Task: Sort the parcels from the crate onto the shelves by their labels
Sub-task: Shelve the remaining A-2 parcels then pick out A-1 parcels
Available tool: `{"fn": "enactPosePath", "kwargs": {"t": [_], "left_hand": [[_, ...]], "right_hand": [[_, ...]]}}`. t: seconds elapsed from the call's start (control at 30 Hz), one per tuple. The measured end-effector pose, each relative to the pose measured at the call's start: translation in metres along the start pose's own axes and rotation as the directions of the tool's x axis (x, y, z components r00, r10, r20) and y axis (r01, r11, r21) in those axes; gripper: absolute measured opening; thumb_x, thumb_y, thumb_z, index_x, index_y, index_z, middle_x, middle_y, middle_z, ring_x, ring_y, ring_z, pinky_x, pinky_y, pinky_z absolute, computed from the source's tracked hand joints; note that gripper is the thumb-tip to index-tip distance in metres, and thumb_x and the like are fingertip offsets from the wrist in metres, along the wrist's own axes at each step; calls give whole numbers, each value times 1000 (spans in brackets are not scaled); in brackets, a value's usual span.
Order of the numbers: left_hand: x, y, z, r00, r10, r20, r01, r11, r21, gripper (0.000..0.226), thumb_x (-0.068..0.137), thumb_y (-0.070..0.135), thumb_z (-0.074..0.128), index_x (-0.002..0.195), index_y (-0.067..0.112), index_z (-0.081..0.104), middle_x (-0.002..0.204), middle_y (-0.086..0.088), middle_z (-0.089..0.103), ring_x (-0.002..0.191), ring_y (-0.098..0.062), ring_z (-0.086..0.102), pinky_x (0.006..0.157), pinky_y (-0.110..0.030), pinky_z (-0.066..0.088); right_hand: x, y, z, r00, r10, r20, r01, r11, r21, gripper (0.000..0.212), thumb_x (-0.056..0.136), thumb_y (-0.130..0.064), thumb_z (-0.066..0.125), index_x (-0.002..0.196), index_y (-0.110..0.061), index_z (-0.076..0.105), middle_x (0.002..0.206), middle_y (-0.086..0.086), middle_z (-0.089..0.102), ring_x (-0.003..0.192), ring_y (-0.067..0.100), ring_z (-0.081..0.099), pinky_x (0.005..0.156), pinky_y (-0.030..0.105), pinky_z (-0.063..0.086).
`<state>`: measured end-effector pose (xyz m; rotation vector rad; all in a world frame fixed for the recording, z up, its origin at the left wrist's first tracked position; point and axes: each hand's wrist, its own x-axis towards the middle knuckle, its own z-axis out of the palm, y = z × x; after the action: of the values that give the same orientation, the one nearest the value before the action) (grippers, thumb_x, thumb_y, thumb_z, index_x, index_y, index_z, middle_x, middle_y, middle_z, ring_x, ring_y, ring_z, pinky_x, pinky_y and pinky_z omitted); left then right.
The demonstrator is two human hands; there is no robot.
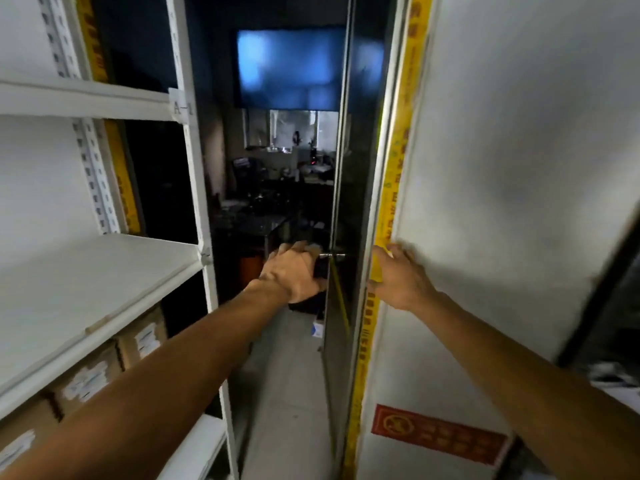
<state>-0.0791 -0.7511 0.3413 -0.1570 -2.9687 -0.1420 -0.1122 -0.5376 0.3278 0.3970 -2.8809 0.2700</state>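
Note:
My left hand (294, 271) grips the dark handle (320, 266) of a glass door (341, 188) that stands ajar straight ahead. My right hand (398, 277) rests with straight fingers on the yellow-taped edge (389, 202) of the white wall beside the door. White metal shelves (114, 271) fill the left side; the upper boards carry nothing, and one upright bears the tag "A-1" (182, 107). Several brown cardboard parcels (90, 379) with white labels sit on the low shelf. No crate is in view.
Past the doorway lies a dim room with a dark table (256, 223), clutter and a large blue screen (287, 69). A red sticker (438, 433) is on the white wall at lower right. Grey floor (287, 375) runs between shelf and door.

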Motion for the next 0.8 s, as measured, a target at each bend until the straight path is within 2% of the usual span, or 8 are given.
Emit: {"fn": "enactPosePath", "kwargs": {"t": [0.17, 0.37, 0.5, 0.7, 0.8], "left_hand": [[37, 67, -5, 974, 225, 20, -225, 974, 22, 78, 90, 58, 56, 154, 25, 27, 160, -10, 27, 143, -36, 28, 116, -47, 29], [53, 158, 0, 886, 463, -23, -463, 886, -10, 81, 90, 59, 55, 155, 22, 25, 163, -10, 22, 146, -35, 26, 118, -41, 26], [40, 229, 11, 797, 603, -31, -604, 794, -68, 79, 89, 58, 56, 153, 21, 29, 162, -10, 25, 143, -36, 30, 117, -45, 29], [7, 355, 27, 627, 777, -59, -776, 616, -132, 72, 84, 57, 61, 145, 24, 41, 147, -9, 46, 132, -34, 44, 108, -42, 40], [-11, 421, 46, 541, 841, -31, -827, 525, -204, 76, 84, 56, 63, 147, 22, 38, 149, -9, 42, 136, -34, 41, 110, -43, 40]], "right_hand": [[-41, 60, -37, 976, 214, -36, -215, 976, -41, 76, 94, -45, 59, 156, -23, 21, 163, 11, 17, 147, 37, 21, 114, 49, 32], [-112, 119, -74, 886, 452, -104, -462, 882, -93, 81, 93, -47, 58, 158, -23, 16, 164, 12, 16, 148, 35, 19, 115, 47, 32], [-179, 154, -87, 780, 612, -132, -625, 775, -94, 74, 91, -43, 61, 153, -22, 27, 157, 10, 25, 142, 37, 25, 113, 49, 33], [-284, 209, -101, 595, 787, -164, -802, 593, -63, 77, 89, -39, 64, 153, -26, 24, 155, 11, 26, 141, 40, 25, 112, 55, 31], [-340, 239, -97, 479, 863, -159, -876, 481, -29, 78, 89, -35, 66, 154, -25, 23, 157, 12, 23, 142, 40, 22, 113, 56, 27]]}}
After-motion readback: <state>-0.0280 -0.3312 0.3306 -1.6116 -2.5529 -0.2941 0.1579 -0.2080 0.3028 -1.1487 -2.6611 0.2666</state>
